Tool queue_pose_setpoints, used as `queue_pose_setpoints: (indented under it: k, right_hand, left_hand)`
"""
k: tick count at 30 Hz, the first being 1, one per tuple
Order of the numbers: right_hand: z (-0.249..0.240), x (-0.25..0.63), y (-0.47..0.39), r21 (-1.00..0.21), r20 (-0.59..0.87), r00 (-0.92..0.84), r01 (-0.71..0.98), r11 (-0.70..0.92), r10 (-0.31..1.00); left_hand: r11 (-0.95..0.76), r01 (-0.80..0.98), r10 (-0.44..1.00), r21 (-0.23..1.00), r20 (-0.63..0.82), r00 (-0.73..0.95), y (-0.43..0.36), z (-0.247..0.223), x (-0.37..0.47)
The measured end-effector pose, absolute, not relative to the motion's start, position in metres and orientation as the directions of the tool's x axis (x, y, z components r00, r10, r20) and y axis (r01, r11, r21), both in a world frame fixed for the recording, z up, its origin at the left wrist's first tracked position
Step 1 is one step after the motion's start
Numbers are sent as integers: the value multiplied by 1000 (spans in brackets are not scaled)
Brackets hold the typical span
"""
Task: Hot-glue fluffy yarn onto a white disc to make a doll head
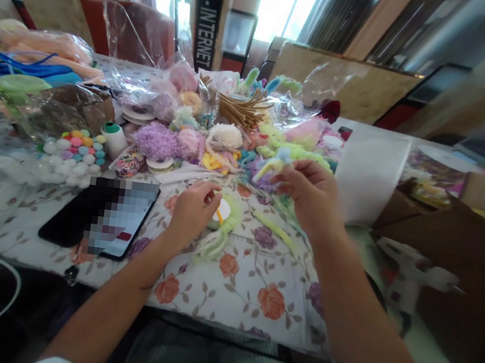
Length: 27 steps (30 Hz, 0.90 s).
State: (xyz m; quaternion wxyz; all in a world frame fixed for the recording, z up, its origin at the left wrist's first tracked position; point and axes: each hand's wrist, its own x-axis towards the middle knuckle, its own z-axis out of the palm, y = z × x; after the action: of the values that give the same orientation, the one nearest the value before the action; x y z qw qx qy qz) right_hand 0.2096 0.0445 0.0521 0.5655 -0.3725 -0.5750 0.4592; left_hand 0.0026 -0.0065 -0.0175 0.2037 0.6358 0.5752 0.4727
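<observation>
Nearest, a flowered tablecloth point(202, 294) spreads on the near side of a white disc point(224, 207) that has an orange bar across it and a pale green fuzzy strand point(217, 246) trailing around and in front of it. Well to the disc's right is a white glue gun point(417, 273); to its left lie a black phone point(65, 218) and a lit phone point(127, 235), the screen partly blurred out. The left hand point(194, 211) is at the disc's left edge with its fingers curled, and I cannot tell whether they are clamped on it. A loose yellow-green strip point(278, 233) lies to the disc's right. Beyond the disc and to its right, the right hand point(312, 193) has thumb and fingers pinched together on a blue-and-yellow fluffy piece point(275, 162), raised above the cloth. Farther than the disc, to its left, are bagged pom-poms point(75, 158), a thread cone point(113, 141) and a purple yarn bundle point(157, 140); almost straight beyond it lie tan stems point(245, 108), and farthest behind it rises a black sign point(207, 18) reading "Z R-INTERNET"
</observation>
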Motion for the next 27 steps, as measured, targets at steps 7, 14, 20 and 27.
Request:
queue_pose_setpoints:
  k: [7, 14, 20, 27]
  right_hand:
    - [15, 199, 12, -965, 49, -360, -257, -48, 932]
    - [-1, 192, 4, -933, 20, -488, -323, -160, 872]
    - [-8, 193, 4, -886, -37, -431, -404, -230, 902]
    - [-10, 191, 6, -785, -137, -468, -486, -384, 873]
  left_hand:
    - [-113, -238, 992, 965, 124, 29, -7, -14, 6]
    - [87, -340, 984, 936, -29, 174, -13, -12, 7]
    - [29, -255, 970, 967, 34, 239, -14, -10, 4]
    - [31, -179, 967, 983, 16, 256, -15, -11, 4]
